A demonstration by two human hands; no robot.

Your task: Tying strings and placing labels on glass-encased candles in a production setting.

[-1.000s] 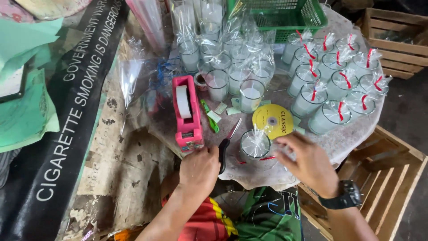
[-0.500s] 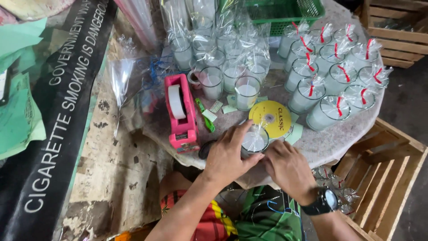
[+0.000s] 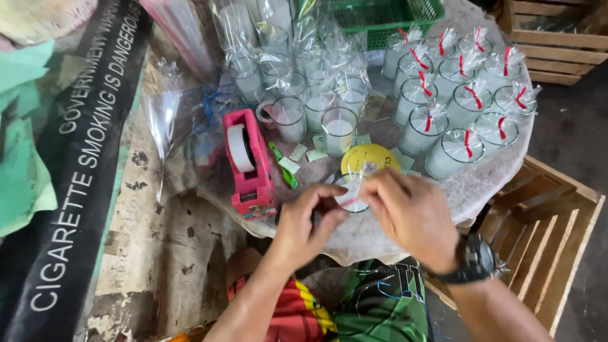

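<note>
Left hand [image 3: 304, 218]: closed in a pinch on the near left side of a small glass candle [image 3: 352, 195]; what exactly is pinched, wrap or rim, cannot be told.
Right hand [image 3: 411, 212]: fingers curled onto the candle's right side and top, gripping its clear wrap [image 3: 354, 178]; fingertips partly hidden behind the wrap.
Candle position: stood on the bench [image 3: 392, 234] at its near edge, between both hands, just in front of a yellow disc [image 3: 370, 158]; most of the glass is covered by the hands, only white wax and a bit of rim are seen.
Yellow disc: lower part is hidden by the wrap and the right hand.
Tape dispenser [image 3: 250, 164]: pink, set left of the candle, near the left hand, not touched; white roll seen in it.
Green tool [image 3: 282, 166]: lies just right of the dispenser; kind is hard to make out.
Paper slips [image 3: 297, 155]: small, scattered between dispenser and disc.
Finished candles [image 3: 456, 101]: wrapped, tied in red, grouped at the far right of the bench.
Untied candles [image 3: 310, 95]: wrapped in clear film, grouped mid-bench; back rows are blurred by glare.
Green basket [image 3: 386, 16]: cut off by the top edge.
Wooden crate [image 3: 544, 221]: beside the bench at right, partly cut off.
Wristwatch [image 3: 475, 259]: dark, worn on the right wrist.
Black banner [image 3: 76, 171]: spread at left, ends cut off.
</note>
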